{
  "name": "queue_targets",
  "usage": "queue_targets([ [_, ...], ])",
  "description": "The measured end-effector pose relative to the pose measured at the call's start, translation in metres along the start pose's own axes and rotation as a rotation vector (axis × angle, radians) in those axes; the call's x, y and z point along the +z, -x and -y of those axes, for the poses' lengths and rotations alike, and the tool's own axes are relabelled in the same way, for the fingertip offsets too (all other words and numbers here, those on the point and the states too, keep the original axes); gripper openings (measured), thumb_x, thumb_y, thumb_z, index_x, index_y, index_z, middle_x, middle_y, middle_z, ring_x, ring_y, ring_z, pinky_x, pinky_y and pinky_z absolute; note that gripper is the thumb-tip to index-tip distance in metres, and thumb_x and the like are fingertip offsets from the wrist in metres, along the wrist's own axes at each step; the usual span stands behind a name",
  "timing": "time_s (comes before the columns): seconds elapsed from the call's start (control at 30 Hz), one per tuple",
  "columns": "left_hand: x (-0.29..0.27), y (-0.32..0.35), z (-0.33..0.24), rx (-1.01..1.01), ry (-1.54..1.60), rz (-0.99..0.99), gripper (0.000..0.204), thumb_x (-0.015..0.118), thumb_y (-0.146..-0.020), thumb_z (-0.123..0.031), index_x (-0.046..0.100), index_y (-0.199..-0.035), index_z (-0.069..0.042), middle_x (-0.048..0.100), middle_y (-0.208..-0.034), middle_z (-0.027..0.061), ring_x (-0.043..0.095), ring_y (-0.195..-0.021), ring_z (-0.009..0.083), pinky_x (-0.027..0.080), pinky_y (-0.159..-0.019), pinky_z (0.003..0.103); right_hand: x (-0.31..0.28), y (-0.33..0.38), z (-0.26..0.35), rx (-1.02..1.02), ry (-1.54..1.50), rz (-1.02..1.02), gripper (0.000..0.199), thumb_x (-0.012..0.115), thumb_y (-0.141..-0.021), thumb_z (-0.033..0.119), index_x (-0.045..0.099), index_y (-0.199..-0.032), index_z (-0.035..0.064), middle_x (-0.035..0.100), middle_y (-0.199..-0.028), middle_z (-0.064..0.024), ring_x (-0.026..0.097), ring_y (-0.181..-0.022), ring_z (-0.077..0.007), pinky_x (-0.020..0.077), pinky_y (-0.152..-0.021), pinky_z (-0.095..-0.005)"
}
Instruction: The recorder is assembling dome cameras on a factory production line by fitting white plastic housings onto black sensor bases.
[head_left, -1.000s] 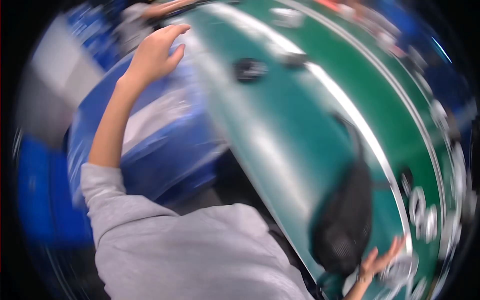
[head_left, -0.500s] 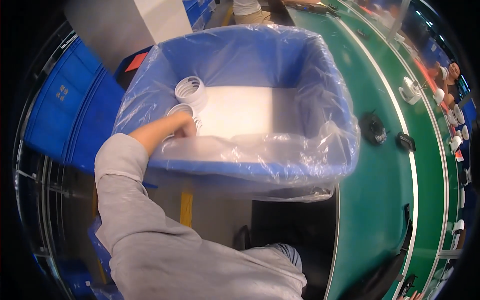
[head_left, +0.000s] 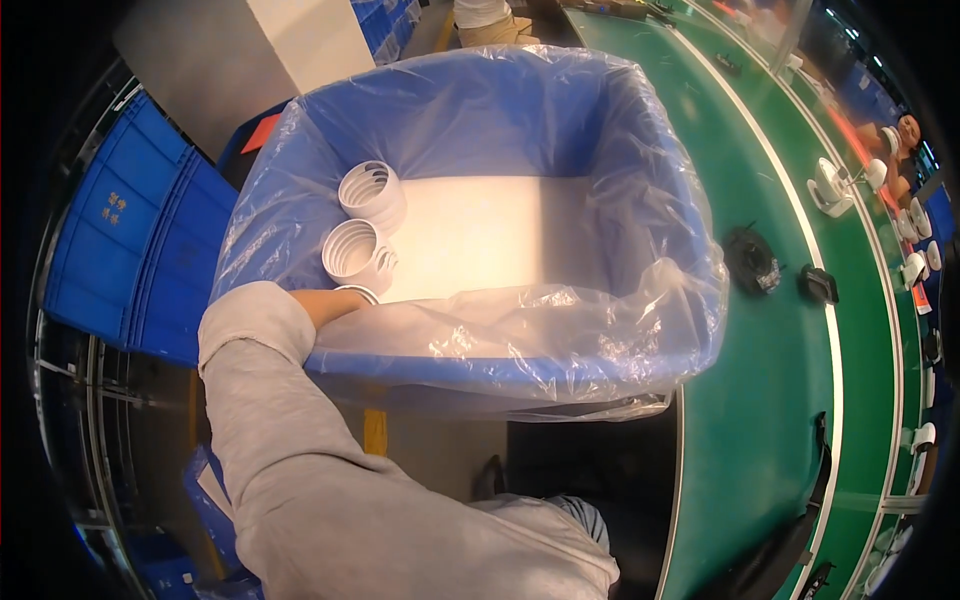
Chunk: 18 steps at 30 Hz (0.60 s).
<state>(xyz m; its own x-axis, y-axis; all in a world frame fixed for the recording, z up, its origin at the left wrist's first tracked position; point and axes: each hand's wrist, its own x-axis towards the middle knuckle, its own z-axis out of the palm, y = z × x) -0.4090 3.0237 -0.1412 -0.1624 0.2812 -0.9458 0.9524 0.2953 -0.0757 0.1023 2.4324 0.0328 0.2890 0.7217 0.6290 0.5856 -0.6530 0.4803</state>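
Note:
My left hand (head_left: 335, 304) reaches down inside the near left corner of a blue bin (head_left: 520, 366) lined with clear plastic. Its fingers are hidden behind the liner and the near wall. The curved rim of a white ring-shaped part (head_left: 359, 292) shows right beside the hand; whether I grip it is hidden. Just beyond stand two white slotted cylinders (head_left: 352, 250), one behind the other along the left wall; the farther white cylinder (head_left: 372, 192) leans slightly. Under them lies a pale flat sheet (head_left: 480, 235) on the bin's floor. My right hand is out of view.
To the right runs a green workbench (head_left: 740, 400) with a coiled black cable (head_left: 750, 258) and a small black part (head_left: 819, 285). White devices (head_left: 830, 188) stand farther along it. Blue crates (head_left: 120, 220) are stacked at left. A person (head_left: 905, 140) sits across the bench.
My left hand has moved nearer and lower, from over the nearer cylinder to behind the bin's near wall. That cylinder is now uncovered, and a further white rim shows by the hand.

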Motion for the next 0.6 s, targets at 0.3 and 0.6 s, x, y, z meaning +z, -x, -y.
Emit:
queue_targets([
  [0.3, 0.013, 0.014, 0.042, -0.058, 0.374, -0.103, 0.047, 0.059, -0.073, -0.018, 0.042, -0.115, -0.005, 0.057, -0.098, 0.0152, 0.058, -0.082, 0.0227, 0.049, -0.069, 0.032, -0.001, -0.018, 0.023, -0.008, -0.033, 0.020, 0.023, 0.052, -0.081, 0.014, 0.053, -0.097, -0.0032, 0.039, -0.119, -0.0260, 0.053, -0.088, -0.0324, 0.0473, -0.074, -0.0412],
  [0.6, -0.001, -0.015, 0.045, 0.131, 0.465, -0.183, 0.056, 0.060, -0.072, -0.015, 0.036, -0.122, -0.008, 0.055, -0.103, 0.0165, 0.057, -0.085, 0.0235, 0.048, -0.068, 0.032, 0.008, 0.025, -0.050, 0.022, 0.010, 0.080, 0.037, 0.040, -0.086, 0.019, 0.044, -0.117, -0.0010, 0.031, -0.128, -0.0226, 0.027, -0.120, -0.0365, 0.0222, -0.098, -0.0446],
])
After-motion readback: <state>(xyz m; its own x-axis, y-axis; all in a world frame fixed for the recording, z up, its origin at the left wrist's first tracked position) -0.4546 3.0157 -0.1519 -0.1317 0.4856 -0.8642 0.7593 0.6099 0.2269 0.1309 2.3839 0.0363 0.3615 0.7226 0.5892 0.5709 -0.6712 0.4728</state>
